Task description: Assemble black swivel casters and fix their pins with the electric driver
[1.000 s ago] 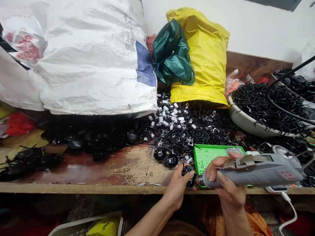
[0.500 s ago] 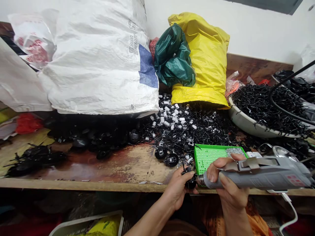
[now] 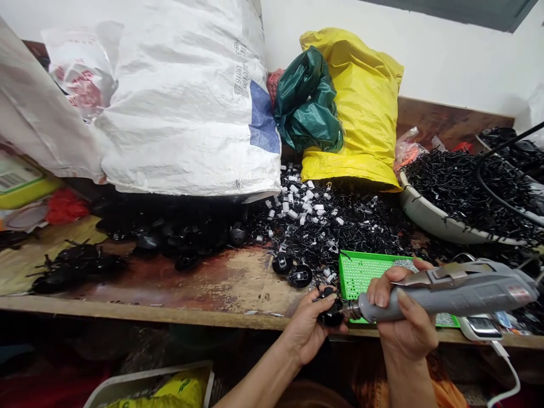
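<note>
My left hand pinches a small black plastic part at the front edge of the bench. Wrapped round a grey electric screwdriver, my right hand holds it nearly level. Its tip points left and meets the black part; the exact contact point is hidden. Behind the screwdriver lies a green perforated tray with small metal screws in its far right corner. Two round black parts with pale centres lie just beyond my left hand.
A heap of small black pieces and white pieces spreads across the bench. Behind it stand a white sack and a yellow bag. A pale basin of black pieces sits right. A white cabled device lies at the front edge.
The camera view has shifted slightly. The screwdriver's rear end has risen a little, baring more of the green tray and the white device. Both hands keep their holds.
</note>
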Tool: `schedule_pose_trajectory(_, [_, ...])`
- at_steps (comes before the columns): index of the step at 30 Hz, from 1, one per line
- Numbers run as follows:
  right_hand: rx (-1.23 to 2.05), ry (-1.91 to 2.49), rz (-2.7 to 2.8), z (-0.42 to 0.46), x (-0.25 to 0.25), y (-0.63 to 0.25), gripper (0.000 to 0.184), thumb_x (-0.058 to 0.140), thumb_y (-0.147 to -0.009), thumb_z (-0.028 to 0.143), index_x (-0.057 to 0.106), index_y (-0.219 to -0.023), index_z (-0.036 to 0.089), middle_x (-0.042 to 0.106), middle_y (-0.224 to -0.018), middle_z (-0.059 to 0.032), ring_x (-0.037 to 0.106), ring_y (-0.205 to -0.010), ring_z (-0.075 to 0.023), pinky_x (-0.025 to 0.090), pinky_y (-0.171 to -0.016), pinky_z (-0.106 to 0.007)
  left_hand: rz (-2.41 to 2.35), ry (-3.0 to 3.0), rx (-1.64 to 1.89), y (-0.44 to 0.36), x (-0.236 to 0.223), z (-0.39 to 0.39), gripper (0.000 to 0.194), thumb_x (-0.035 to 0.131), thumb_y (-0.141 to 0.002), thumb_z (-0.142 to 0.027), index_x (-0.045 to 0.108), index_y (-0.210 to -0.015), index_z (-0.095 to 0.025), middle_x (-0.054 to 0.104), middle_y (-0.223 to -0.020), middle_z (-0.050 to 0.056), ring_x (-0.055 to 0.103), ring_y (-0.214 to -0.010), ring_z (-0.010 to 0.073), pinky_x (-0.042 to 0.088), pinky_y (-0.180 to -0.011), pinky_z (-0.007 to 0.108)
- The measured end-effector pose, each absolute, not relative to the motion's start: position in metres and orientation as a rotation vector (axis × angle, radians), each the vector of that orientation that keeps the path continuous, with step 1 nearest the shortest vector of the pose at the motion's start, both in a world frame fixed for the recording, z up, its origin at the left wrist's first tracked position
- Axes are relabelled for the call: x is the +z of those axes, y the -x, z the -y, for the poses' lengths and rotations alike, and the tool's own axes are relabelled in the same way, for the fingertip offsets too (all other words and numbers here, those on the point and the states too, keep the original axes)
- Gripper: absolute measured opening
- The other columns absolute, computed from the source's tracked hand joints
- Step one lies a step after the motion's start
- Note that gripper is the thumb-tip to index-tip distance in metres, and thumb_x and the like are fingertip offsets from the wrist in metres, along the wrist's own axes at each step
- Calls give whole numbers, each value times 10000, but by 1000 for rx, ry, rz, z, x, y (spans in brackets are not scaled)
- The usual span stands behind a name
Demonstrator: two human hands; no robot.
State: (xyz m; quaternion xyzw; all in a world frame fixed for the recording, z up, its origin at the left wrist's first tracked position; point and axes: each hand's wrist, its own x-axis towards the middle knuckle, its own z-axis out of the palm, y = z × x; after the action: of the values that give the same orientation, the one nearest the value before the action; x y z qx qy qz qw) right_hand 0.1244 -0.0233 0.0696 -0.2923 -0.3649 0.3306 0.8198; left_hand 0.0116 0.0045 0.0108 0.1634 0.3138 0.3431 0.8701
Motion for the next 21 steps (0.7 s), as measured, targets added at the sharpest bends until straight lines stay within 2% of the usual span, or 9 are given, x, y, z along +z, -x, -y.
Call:
schedule_pose_trajectory(6, [691, 646, 777, 23, 69, -124, 398, 529, -699, 179, 432, -1072, 278, 583, -805, 25, 464, -455, -95, 394, -458, -297, -621, -333, 727, -10, 12, -3, 174, 614, -649, -141, 529, -800, -158, 593, -671, 16, 557, -555, 141, 455, -459, 259])
schedule_pose_trajectory(11, [671, 653, 833, 25, 69, -127, 375, 541, -688, 210, 444, -1042, 288, 575, -753, 29, 447, -413, -94, 381, -419, -291, -593, -319, 724, -7, 12, -1, 272, 606, -574, -53, 528, -811, -160, 586, -684, 6, 562, -585, 141, 470, -515, 281])
schedule_pose_trajectory(17, [656, 587, 900, 29, 69, -136, 392, 552, -675, 190, 452, -1047, 265, 580, -754, 20, 461, -404, -96, 378, -394, -292, -668, -367, 717, -4, 12, -1, 328, 630, -578, -73, 499, -865, -162, 581, -658, 7, 579, -587, 161, 465, -505, 277])
schedule_pose_trajectory(21, [652, 606, 894, 30, 70, -137, 394, 560, -671, 205, 457, -1045, 275, 577, -740, 17, 449, -393, -93, 383, -381, -291, -717, -403, 753, -5, 11, -1, 314, 645, -576, -96, 520, -855, -165, 570, -675, -3, 548, -570, 132, 472, -514, 277])
